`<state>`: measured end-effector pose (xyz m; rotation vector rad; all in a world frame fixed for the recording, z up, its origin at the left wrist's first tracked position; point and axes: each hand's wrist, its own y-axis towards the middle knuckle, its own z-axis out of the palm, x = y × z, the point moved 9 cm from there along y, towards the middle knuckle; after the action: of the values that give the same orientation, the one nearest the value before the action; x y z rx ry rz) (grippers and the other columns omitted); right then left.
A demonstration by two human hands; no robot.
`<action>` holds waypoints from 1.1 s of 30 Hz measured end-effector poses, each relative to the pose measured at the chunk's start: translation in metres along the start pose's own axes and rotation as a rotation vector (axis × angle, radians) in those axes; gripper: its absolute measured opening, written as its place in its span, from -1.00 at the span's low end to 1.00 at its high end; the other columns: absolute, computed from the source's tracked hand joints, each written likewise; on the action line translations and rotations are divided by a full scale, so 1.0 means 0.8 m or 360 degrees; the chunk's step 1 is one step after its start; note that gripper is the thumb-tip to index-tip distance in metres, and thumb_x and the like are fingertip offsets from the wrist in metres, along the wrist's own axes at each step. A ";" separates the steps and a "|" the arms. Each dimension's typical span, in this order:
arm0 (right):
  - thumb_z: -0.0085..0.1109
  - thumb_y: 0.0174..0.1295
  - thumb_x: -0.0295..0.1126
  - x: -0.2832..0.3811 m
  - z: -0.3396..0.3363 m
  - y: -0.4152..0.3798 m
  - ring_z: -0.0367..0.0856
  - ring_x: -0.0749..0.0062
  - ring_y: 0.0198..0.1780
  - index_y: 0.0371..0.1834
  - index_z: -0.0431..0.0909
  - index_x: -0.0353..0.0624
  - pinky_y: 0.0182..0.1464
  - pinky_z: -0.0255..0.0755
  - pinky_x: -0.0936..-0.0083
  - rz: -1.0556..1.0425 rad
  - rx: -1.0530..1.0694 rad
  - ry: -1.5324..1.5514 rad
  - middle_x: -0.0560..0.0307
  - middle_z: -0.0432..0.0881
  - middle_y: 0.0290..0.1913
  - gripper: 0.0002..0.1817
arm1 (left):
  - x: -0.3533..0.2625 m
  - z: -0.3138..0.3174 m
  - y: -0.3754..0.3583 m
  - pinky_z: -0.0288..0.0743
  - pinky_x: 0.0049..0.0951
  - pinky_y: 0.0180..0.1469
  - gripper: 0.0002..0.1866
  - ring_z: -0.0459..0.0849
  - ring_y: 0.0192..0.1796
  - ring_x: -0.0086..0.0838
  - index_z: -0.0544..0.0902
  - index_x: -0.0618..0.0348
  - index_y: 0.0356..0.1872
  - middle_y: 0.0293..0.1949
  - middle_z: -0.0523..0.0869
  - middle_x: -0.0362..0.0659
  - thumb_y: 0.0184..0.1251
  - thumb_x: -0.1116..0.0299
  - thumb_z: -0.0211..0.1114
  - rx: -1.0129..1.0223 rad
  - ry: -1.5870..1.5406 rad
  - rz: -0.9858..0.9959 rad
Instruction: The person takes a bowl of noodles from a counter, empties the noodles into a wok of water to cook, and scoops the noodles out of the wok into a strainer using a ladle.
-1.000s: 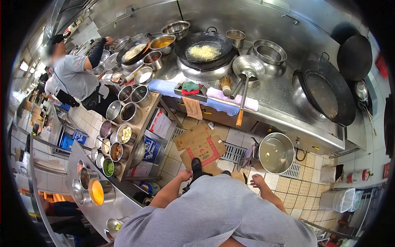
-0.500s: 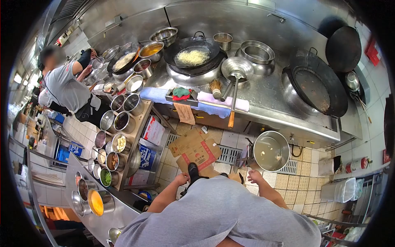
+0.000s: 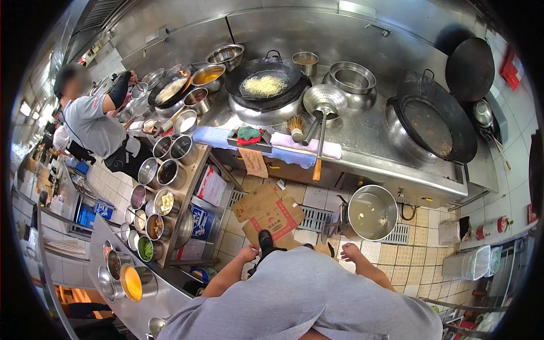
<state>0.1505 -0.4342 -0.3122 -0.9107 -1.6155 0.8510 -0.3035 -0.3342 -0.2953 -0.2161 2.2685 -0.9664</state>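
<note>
My left hand (image 3: 249, 253) hangs low beside my body, fingers curled in, with nothing visible in it. It is nearest to my dark shoe (image 3: 265, 240), which stands on a flattened cardboard sheet (image 3: 271, 218). On the other side my right hand (image 3: 351, 253) hangs with its fingers loosely closed, also showing nothing in it. Just beyond it, apart from the hand, a large metal pot (image 3: 373, 213) holds cloudy liquid. Ahead on the stove, noodles (image 3: 265, 86) lie in liquid in a black wok (image 3: 240, 72). A perforated strainer (image 3: 325, 101) rests with its wooden handle over the front edge.
Another person (image 3: 93, 122) works at the left by a wok (image 3: 170, 90) with a small flame at its rim. Several metal containers of ingredients fill the shelf (image 3: 187, 157) at left. A second large wok (image 3: 425, 127) sits at right. Floor drains (image 3: 313, 220) cross the tiles.
At the other person's wok a flame now shows at the rim, and that person's arm has shifted slightly. My view has moved a little. Both my hands stay low at my sides.
</note>
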 end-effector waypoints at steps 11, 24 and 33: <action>-0.24 0.18 -0.28 0.023 -0.001 -0.010 0.53 0.25 -0.31 -0.02 0.28 -0.11 -0.32 0.38 0.28 -0.0011 0.0011 0.0022 -0.01 0.50 -0.22 -0.68 | -0.029 -0.030 -0.006 0.45 -0.38 -0.26 -0.77 0.61 -0.40 -0.34 0.56 0.06 -0.32 -0.43 0.63 -0.08 0.07 0.20 0.07 -0.0351 0.0095 0.0214; -0.29 0.11 -0.44 -0.016 0.005 0.014 0.53 0.25 -0.41 -0.03 0.27 -0.04 -0.40 0.39 0.31 0.0021 0.0072 0.0026 -0.02 0.52 -0.26 -0.68 | 0.002 0.011 0.005 0.43 -0.36 -0.20 -0.69 0.60 -0.28 -0.26 0.56 0.03 -0.28 -0.39 0.63 -0.05 0.01 0.09 0.13 0.0028 0.0183 0.0023; -0.31 0.13 -0.39 0.002 0.002 0.013 0.52 0.36 -0.42 -0.08 0.30 -0.07 -0.43 0.38 0.40 -0.0026 0.0013 -0.0001 0.06 0.52 -0.34 -0.71 | -0.002 0.015 0.013 0.41 -0.33 -0.15 -0.69 0.57 -0.22 -0.24 0.57 -0.01 -0.29 -0.37 0.62 -0.05 0.01 0.06 0.10 0.0052 0.0149 -0.0006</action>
<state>0.1501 -0.4286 -0.3207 -0.8905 -1.6166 0.8465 -0.2938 -0.3332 -0.3078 -0.1643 2.3359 -1.0344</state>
